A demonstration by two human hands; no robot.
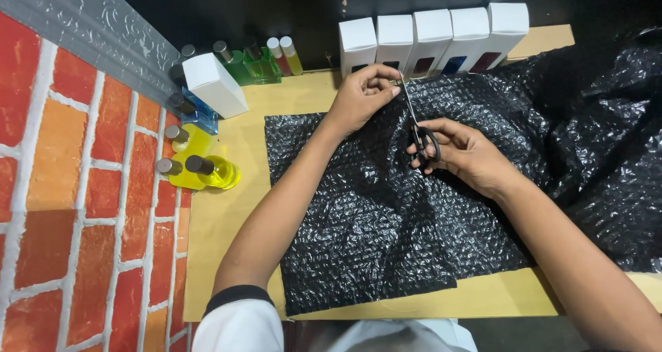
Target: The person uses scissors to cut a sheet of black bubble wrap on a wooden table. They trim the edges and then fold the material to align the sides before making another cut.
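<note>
Black bubble wrap [372,228] covers the centre and right of the frame, lying flat on a tan board [227,214]. At the near, lower edge the sheet already shows a parted line: the left portion ends in a straight vertical edge near lower centre, and the cut runs from there up the middle toward the scissors. Judged from this, most of the sheet's depth is severed and only a short strip at the far edge is left.

Mid-frame, the right hand [469,155] has its fingers closed through the black handles of the scissors [417,128], blades pointing away toward the upper centre. Just beyond, the left hand [362,97] pinches the wrap's far edge beside the blade tips, fingers closed on the material.

Farther off, at upper centre, five white boxes [434,38] stand in a row. At upper left lie one more white box [215,84] and several coloured glass bottles [203,169], yellow, blue and green, against a brick-pattern wall [76,186]. None of these is wrapped.
</note>
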